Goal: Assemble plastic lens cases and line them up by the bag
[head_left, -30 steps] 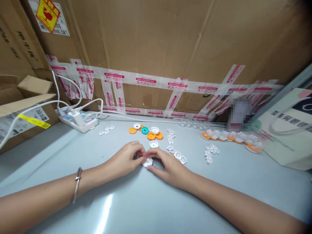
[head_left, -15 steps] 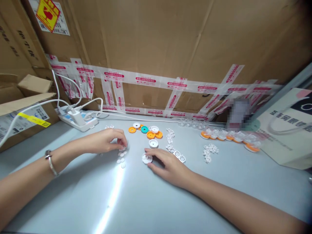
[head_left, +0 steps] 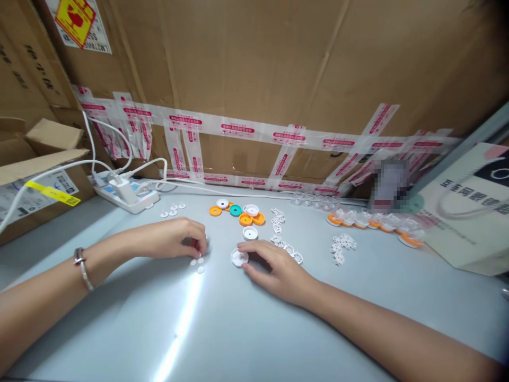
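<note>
My right hand (head_left: pixel 274 268) lies on the grey table (head_left: pixel 246 329) with thumb and forefinger pinching a white round disc (head_left: pixel 239 258). My left hand (head_left: pixel 175 239), with a metal bracelet at the wrist, is curled, its fingertips pinched over a few small white buttons (head_left: pixel 198 262); what they grip is too small to make out. Another white disc (head_left: pixel 250 233) lies just beyond. Behind it sits a cluster of orange, teal and white discs (head_left: pixel 238 212). Small white gear-like pieces (head_left: pixel 286 246) lie beside my right hand.
A white power strip (head_left: pixel 127 196) with cables sits at the back left by cardboard boxes (head_left: pixel 35 175). More white pieces (head_left: pixel 342 248), a row of orange-based assembled parts (head_left: pixel 369 222), three white buttons (head_left: pixel 173 209) and a printed bag (head_left: pixel 469 207) lie around. Taped cardboard forms the back wall.
My left hand left the disc and went left to the small white buttons, then pulled slightly nearer. My right hand stayed on the white disc.
</note>
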{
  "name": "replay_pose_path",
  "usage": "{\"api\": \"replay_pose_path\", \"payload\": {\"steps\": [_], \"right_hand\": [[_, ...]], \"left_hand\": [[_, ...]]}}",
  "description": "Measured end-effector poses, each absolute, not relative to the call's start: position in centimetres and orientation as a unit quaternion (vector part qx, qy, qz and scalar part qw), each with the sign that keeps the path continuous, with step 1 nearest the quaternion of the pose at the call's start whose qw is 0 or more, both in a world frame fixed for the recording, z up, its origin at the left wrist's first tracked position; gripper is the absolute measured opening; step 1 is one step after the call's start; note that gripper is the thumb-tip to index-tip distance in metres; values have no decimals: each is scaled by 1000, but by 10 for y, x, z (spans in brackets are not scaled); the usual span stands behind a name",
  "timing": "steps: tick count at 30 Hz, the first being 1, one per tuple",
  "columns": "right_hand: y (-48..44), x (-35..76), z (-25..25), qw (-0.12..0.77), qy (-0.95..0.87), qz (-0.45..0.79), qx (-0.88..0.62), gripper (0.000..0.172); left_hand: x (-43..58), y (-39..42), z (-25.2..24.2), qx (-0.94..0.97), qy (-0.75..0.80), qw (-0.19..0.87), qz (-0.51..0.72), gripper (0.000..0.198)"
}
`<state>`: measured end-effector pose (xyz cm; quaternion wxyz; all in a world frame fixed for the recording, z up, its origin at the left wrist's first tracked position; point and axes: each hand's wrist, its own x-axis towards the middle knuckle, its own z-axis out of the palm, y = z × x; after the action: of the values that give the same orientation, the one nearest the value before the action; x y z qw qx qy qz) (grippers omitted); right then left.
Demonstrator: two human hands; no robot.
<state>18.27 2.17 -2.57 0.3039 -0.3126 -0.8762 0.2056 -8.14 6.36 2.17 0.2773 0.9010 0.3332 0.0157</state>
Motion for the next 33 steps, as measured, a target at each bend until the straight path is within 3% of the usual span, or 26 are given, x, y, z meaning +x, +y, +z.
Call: {"api": "replay_pose_path", "payload": {"steps": [3,8,14,18,25,33], "right_hand": [[22,184,-25,345,-862,207,-308,22],[19,183,-22,453,-827,191,-271,18],[12,178,-22,494,-822,176,-222,27],[15,181,-25,491,-815,187,-245,19],[30,187,-31,401,-848,157,-310,10],[30,186,-35,344,-900,61,-259,13]], "left_hand": [[-76,58,26,900,329,275,78,12],[-47,28,26,829,391,231,326,12],[-16,1,8,786,381,298,385,14],[-18,7,3,809,352,277,380,13],[-45,25,-1,958,206,44,193,26],[-48,26,-2,973,182,36,137,30]]}}
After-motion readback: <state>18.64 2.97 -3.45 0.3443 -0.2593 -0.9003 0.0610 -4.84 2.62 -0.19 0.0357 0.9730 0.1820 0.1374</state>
